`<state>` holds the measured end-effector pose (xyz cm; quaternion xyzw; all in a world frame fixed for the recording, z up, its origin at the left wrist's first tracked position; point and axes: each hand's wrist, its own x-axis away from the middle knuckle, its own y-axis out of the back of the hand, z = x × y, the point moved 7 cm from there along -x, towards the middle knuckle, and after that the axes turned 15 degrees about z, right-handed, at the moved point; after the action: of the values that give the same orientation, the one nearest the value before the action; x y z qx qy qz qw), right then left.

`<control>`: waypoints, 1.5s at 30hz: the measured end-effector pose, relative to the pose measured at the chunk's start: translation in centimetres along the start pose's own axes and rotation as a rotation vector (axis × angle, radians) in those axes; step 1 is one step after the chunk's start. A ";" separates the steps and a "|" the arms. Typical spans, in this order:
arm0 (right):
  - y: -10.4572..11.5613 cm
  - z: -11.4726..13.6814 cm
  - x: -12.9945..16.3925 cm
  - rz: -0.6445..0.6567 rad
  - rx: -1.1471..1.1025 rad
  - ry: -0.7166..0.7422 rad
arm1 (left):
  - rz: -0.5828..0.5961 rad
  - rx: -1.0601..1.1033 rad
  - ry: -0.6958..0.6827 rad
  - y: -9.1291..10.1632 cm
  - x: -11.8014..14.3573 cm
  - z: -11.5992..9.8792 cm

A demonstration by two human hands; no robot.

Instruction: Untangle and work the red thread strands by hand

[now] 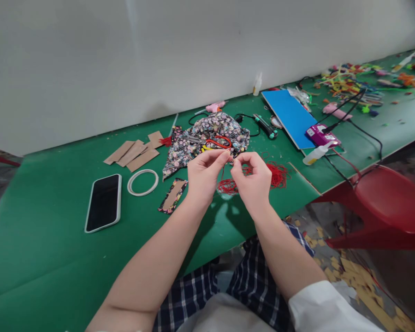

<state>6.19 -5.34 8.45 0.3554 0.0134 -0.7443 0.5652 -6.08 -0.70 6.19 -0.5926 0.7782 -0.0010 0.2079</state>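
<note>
My left hand point(204, 174) and my right hand point(253, 179) are raised over the table, fingertips pinched and almost meeting. A thin red cord point(222, 172) runs down from the pinch of my left hand, and my right fingers close on it at the same spot; the detail there is tiny. Below and behind my right hand lies a loose tangle of red cord point(278, 175). Just beyond my fingers, scissors with red and yellow handles point(221, 142) rest on a crumpled floral cloth point(216, 123). A cardboard strip edged in floral cloth point(173, 195) lies left of my left wrist.
On the green table point(55, 249) are a phone point(103, 203), a white tape ring point(143, 182), cardboard pieces point(135, 154), a red tassel point(166, 141), a pink glue gun point(216, 107), a cutter point(265, 126), a blue board point(290, 117) and a purple power socket point(322, 134). A red stool point(390, 198) stands right.
</note>
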 end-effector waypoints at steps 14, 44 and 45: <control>0.2 0.6 -0.1 0.039 0.126 0.238 | 0.005 -0.027 -0.038 0.2 -0.2 -0.2; -0.1 1.2 0.5 0.025 0.275 0.374 | 0.028 -0.034 -0.040 0.0 -0.2 -0.7; -0.1 1.2 0.5 0.021 0.277 0.380 | 0.027 -0.030 -0.041 0.0 -0.2 -0.6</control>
<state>5.48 -6.26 9.00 0.5635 0.0137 -0.6527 0.5062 -6.21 -0.66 6.82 -0.5852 0.7815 0.0258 0.2150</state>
